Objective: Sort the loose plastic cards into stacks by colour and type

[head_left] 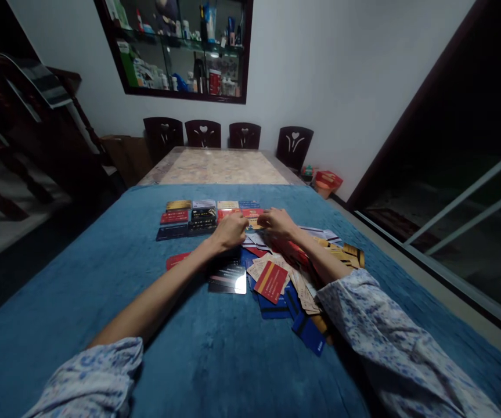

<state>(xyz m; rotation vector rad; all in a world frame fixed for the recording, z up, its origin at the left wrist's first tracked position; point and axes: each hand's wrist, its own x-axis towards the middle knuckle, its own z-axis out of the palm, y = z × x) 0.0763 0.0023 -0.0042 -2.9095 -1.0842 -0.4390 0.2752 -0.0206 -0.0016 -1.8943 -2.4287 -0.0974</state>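
Note:
My left hand and my right hand are close together over the far part of the cards, fingers pinched. Between them is a yellow-and-blue card, its edges meeting the fingertips of both hands. Beyond and to the left, cards lie in rows: a gold card, a red card, a dark blue card and several others. A loose heap of cards spreads below my right hand, with a red card with a gold stripe on top. Black cards lie under my left forearm.
A blue cloth covers the near part of the table; its bare patterned top shows at the far end. Several dark chairs stand behind it. A shelf cabinet is set in the wall, and a glass door is at right.

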